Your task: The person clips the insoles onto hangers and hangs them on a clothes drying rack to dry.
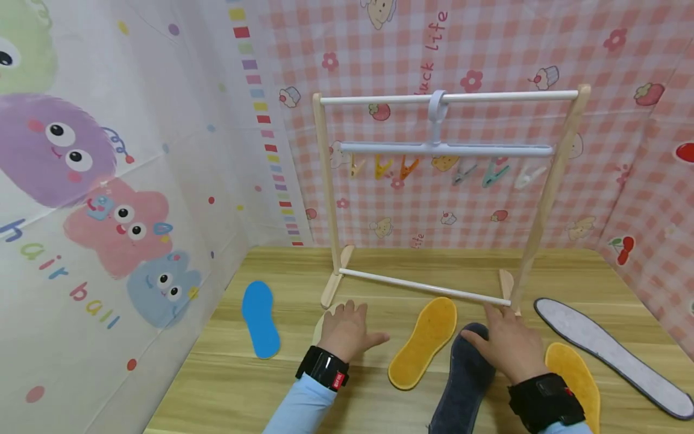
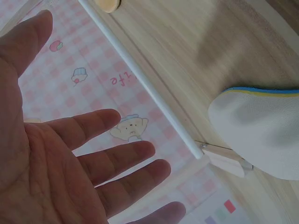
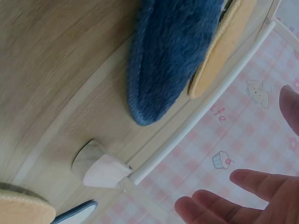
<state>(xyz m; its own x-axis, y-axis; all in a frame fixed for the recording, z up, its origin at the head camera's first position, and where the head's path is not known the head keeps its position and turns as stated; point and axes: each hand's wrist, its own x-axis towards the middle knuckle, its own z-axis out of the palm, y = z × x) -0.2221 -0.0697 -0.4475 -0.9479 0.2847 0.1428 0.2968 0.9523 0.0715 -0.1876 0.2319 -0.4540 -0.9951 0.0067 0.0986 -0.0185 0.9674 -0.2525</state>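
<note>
My left hand (image 1: 345, 331), fingers spread and holding nothing, hovers over a cream insole (image 1: 318, 325) that it mostly hides. In the left wrist view that insole (image 2: 261, 126) looks whitish with a blue and yellow edge. A dark, fuzzy insole (image 1: 465, 380) lies beneath and beside my right hand (image 1: 509, 343), whose fingers reach forward, relaxed; the right wrist view shows nothing in its grasp. Between the hands lies a yellow insole (image 1: 424, 343). Another yellow insole (image 1: 576, 383) is partly covered by the right wrist.
A wooden rack (image 1: 544, 205) with white rods stands behind the hands. From its top rod hangs a pale hanger (image 1: 390, 147) with several coloured clips (image 1: 405, 167). A blue insole (image 1: 261, 319) lies at the left, a long grey one (image 1: 612, 355) at the right. Printed cloth (image 1: 293, 181) encloses the table.
</note>
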